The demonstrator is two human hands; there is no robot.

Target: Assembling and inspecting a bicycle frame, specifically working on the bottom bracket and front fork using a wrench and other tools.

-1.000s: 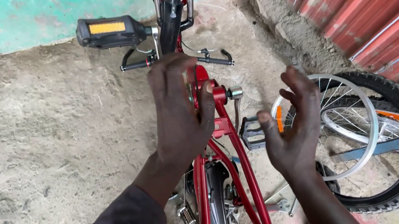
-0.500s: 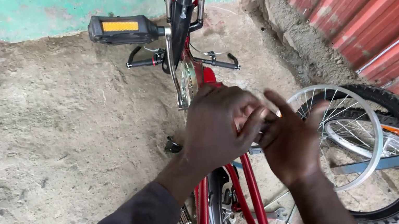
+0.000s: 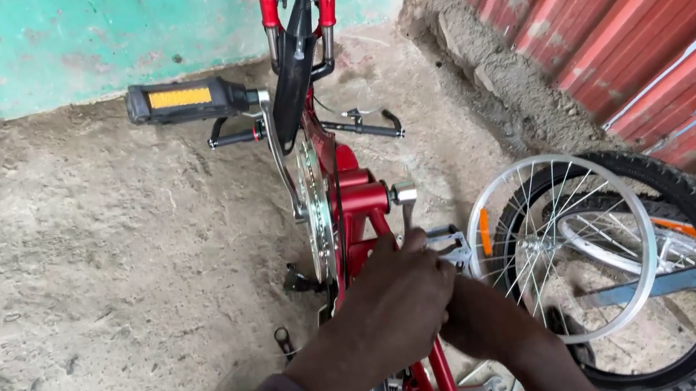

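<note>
Left hand [image 3: 404, 293] clenched over right pedal [image 3: 445, 243] beside red frame [image 3: 359, 208]; right hand [image 3: 478, 325] tucked beneath, grip unclear. Best kept square on crank [image 3: 405, 205], steady turning, clear of spoked wheel [image 3: 558, 247]. Upturned bike on floor [image 3: 104, 287].

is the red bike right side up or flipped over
Flipped over: the red bike frame has its handlebar down on the ground and the pedal raised.

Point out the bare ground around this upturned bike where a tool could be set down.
Bare dirt floor lies left of the red bike frame, between the teal wall and the pedal. The right is crowded: loose wheels, red metal sheeting, both hands at the crank.
</note>
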